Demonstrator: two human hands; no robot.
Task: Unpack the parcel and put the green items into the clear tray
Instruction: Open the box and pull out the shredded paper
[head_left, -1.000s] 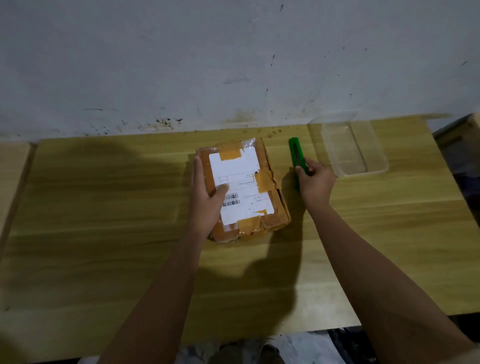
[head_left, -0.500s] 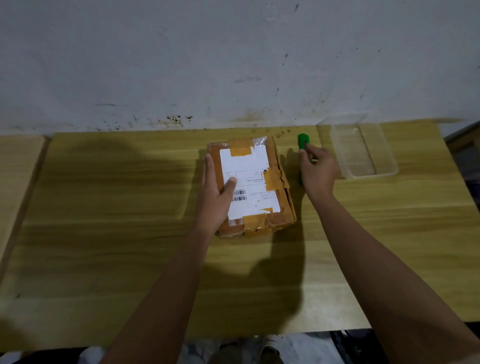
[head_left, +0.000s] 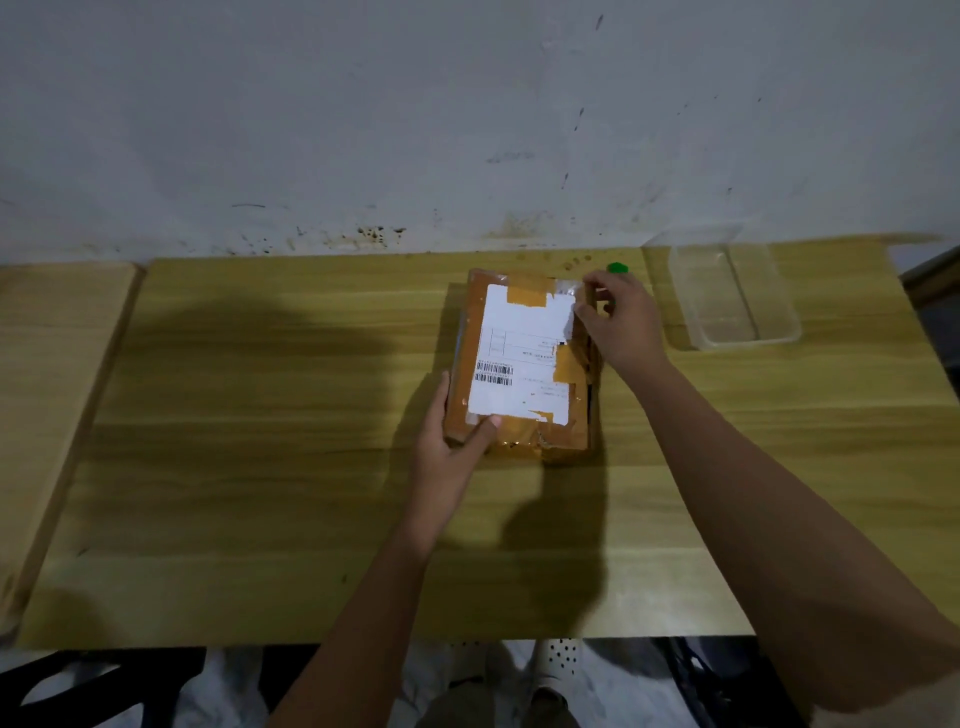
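A taped brown parcel (head_left: 522, 364) with a white shipping label lies on the wooden table (head_left: 260, 467). My left hand (head_left: 449, 449) grips its near left corner, thumb on the label. My right hand (head_left: 621, 322) is closed around a green box cutter (head_left: 617, 268) at the parcel's far right corner; only the cutter's green end shows above my fingers, the rest is hidden. The clear tray (head_left: 737, 296) stands to the right of my right hand.
A grey stained wall rises right behind the table's far edge. A second wooden surface (head_left: 47, 389) adjoins on the left. The table's right end is close behind the tray, with dark objects beyond it.
My right hand lifted the green cutter off the table and brought it left to the parcel's far right corner. My left hand slid down to the near left corner.
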